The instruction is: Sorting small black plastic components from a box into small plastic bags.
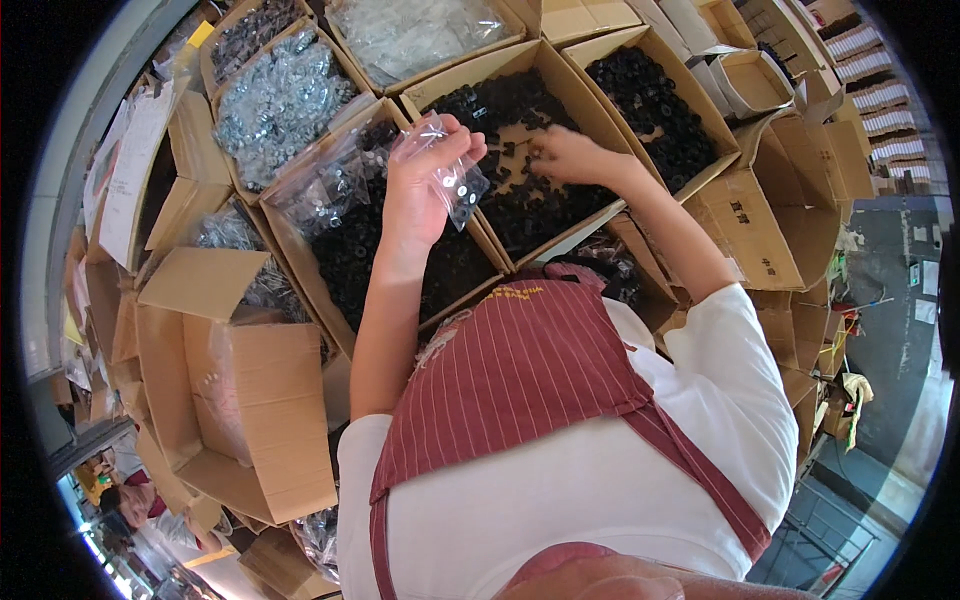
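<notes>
The shirt (500, 500) is white — the apron (520, 375) pinstriped maroon.

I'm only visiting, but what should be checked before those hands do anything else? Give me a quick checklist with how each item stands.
1. Left hand has hold of the clear plastic bag: ok, gripped and raised.
2. Small parts are inside the bag: ok, white and dark pieces show through; the count, cannot tell.
3. Bag's mouth is open: cannot tell, the hand hides it.
4. Right hand is at the cardboard box: ok, over its opening.
5. Right hand has picked something: cannot tell, too small to see.
6. Black parts remain in that box: ok, many lie there.
</notes>
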A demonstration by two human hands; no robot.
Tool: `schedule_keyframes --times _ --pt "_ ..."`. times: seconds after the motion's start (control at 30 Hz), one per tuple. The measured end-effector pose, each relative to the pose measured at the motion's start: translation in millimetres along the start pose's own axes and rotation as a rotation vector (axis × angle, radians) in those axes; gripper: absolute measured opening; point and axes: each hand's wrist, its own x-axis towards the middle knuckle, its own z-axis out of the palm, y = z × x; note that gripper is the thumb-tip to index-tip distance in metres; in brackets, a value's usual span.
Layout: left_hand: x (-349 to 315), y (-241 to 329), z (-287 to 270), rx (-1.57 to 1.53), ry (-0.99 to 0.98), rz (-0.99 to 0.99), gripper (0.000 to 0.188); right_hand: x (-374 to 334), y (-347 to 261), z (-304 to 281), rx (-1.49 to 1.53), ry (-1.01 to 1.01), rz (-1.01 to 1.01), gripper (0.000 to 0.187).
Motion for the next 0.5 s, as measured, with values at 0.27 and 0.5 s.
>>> schedule_keyframes --times 0.27,0.5 --pt "2 -3 -13 -0.390 -0.013 -0.146 0.016 -8 -26 30 -0.228 -0.438 -0.063 0.072" --pt "0 -5 -4 -0.265 0.145 -0.120 0.015 -14 -28 23 -0.070 -0.470 -0.025 0.087"
